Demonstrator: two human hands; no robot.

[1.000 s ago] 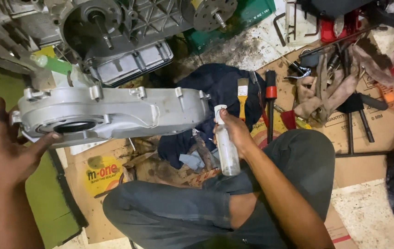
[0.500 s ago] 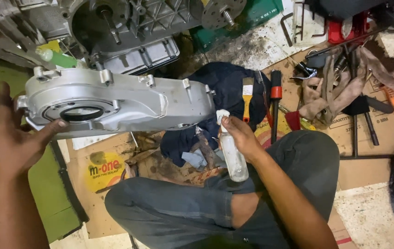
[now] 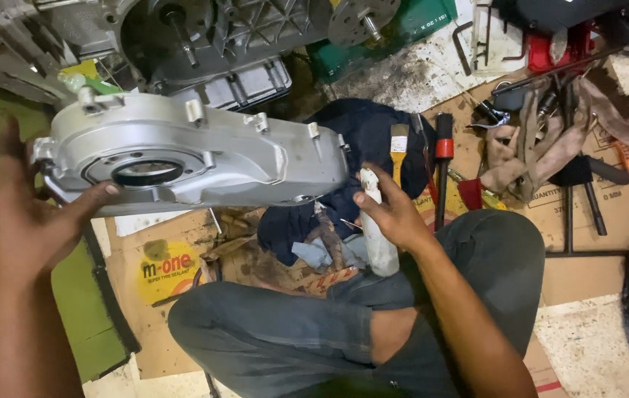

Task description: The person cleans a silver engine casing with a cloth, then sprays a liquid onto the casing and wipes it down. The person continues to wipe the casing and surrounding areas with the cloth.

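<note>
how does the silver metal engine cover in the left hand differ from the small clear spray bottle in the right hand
The silver metal engine cover is long, broad and opaque; the small clear spray bottle is slim and see-through. The cover lies lengthwise across the view, gripped at one end by the left hand; the bottle stands nearly upright, wrapped by the right hand. Both are held off the floor, the bottle's nozzle close to the cover's end.

The right hand (image 3: 392, 214) is covering the middle of the spray bottle (image 3: 375, 234), so its label is not showing. The engine block (image 3: 211, 40) above the silver engine cover (image 3: 189, 151) is getting cut off by the top edge. The left hand (image 3: 31, 214) is looking blurry.
</note>
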